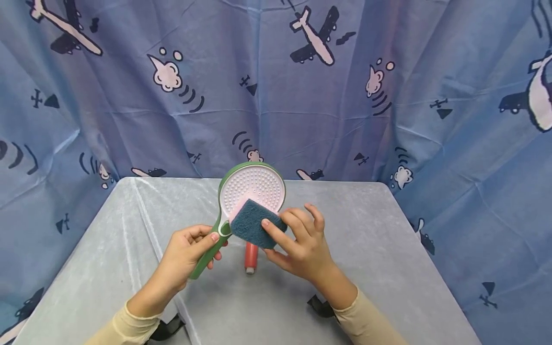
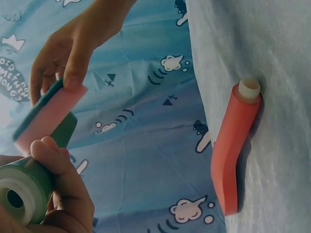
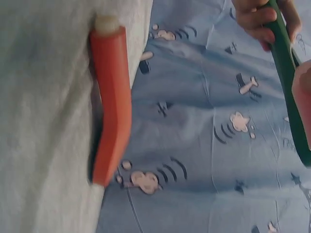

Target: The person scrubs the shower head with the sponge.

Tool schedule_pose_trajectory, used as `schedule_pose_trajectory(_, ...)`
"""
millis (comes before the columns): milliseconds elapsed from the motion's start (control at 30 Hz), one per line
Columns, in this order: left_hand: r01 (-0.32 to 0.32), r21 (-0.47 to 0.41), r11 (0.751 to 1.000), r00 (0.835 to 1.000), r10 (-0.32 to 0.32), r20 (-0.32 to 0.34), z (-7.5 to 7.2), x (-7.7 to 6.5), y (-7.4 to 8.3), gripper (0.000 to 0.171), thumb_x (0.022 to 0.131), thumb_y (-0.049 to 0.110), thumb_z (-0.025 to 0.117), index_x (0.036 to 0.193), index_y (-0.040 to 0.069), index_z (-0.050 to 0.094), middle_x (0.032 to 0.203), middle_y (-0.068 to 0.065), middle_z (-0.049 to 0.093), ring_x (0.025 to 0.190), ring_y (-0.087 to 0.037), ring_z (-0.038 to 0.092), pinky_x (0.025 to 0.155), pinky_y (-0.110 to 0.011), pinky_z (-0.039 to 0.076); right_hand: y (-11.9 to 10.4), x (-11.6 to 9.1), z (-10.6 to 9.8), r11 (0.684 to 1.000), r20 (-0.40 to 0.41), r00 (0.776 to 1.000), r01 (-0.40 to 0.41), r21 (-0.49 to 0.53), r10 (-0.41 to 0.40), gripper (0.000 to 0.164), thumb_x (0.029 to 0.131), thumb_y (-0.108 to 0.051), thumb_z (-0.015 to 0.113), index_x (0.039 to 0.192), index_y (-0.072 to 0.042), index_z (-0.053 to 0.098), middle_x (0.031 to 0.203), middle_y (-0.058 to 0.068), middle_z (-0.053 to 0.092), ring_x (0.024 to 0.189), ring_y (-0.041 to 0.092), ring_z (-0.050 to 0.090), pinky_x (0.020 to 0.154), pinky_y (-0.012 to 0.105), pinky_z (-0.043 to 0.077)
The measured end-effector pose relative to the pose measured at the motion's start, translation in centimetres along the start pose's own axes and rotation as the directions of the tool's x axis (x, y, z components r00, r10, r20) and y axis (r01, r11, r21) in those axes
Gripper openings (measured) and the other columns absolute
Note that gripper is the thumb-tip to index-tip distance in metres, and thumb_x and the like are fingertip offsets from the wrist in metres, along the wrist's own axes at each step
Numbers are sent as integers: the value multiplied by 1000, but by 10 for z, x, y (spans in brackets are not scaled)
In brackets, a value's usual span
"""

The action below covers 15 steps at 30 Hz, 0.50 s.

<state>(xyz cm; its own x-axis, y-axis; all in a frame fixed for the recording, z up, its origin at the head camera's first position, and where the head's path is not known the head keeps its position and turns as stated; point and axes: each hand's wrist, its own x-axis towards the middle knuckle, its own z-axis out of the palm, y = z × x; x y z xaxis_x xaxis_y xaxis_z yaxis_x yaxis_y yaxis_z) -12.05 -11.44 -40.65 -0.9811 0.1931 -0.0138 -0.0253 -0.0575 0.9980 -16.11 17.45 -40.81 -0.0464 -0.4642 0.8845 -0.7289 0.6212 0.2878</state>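
By its green handle, my left hand (image 1: 183,251) grips a shower head (image 1: 250,179), its white nozzle face turned toward me. My right hand (image 1: 304,244) pinches a sponge (image 1: 254,224) with a dark green scouring side and a pink side. The pink side lies against the lower part of the nozzle face, covering some of it. In the left wrist view the thumb presses on the pink layer (image 2: 53,116) of the sponge. The handle's hollow round end (image 2: 17,199) also shows there, close to the camera.
Behind the sponge, a bent orange-red tube (image 1: 251,258) with a pale tip lies on the grey cloth-covered table (image 1: 366,230). A blue curtain (image 1: 276,96) printed with planes hangs around the table's back and sides. Black straps (image 1: 168,328) show near both wrists.
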Motion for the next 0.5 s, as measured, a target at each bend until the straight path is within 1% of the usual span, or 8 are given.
schedule_pose_trajectory(33,-1,-3,1000,1000,1,-1,0,0,0,28,100,14,66,113,-10,65,84,-3,76,59,-12,67,50,-27,57,2,0,-1,1000,-14,1000,-15,-19,15,47,83,-33,73,125,-13,71,107,16,65,101,36,58,97,64,35)
schedule_pose_trajectory(100,-3,-9,1000,1000,3,-1,1,0,-1,27,100,14,67,113,-9,66,84,-3,76,59,-12,67,50,-27,57,9,1,-5,993,-65,993,-104,-61,100,46,82,-34,74,124,-13,72,105,17,65,100,37,57,98,65,34)
schedule_pose_trajectory(200,-9,-9,1000,1000,9,1,1,-1,-1,27,100,15,67,113,-8,66,85,-2,76,60,-12,67,51,-27,57,18,2,-11,963,-139,959,-258,-78,245,45,83,-35,75,122,-12,73,103,19,64,98,39,57,98,67,33)
schedule_pose_trajectory(233,-11,-7,1000,1000,11,2,1,-1,-1,27,100,15,67,113,-8,66,85,-2,76,60,-12,67,51,-27,57,19,2,-12,956,-145,952,-283,-73,271,46,84,-36,75,123,-11,73,104,19,63,98,39,57,98,67,33)
schedule_pose_trajectory(267,-14,-8,1000,1000,14,4,1,0,-1,27,100,15,66,113,-8,66,85,-2,76,60,-12,67,50,-27,57,19,2,-12,954,-144,949,-291,-66,279,46,85,-36,75,123,-11,72,104,20,63,98,39,56,98,67,33)
schedule_pose_trajectory(333,-18,-11,1000,1000,18,6,1,0,-1,27,101,15,65,113,-8,66,85,-2,77,60,-12,67,50,-27,57,15,2,-11,967,-118,962,-253,-36,248,47,86,-37,75,124,-10,72,105,19,63,99,39,57,97,66,34)
schedule_pose_trajectory(433,-23,-19,1000,1000,23,-3,-1,0,-3,25,102,15,64,113,-7,66,86,-2,77,60,-12,68,50,-27,57,6,2,-7,994,-33,993,-110,8,110,48,86,-37,74,125,-10,71,107,18,65,100,36,58,95,64,37)
schedule_pose_trajectory(500,-25,-27,999,1000,25,-10,-1,-1,-4,24,103,15,63,113,-6,66,86,-3,77,60,-12,68,50,-27,57,2,2,-5,1000,15,1000,-21,16,21,48,86,-37,74,126,-12,71,108,17,65,101,35,58,95,63,37)
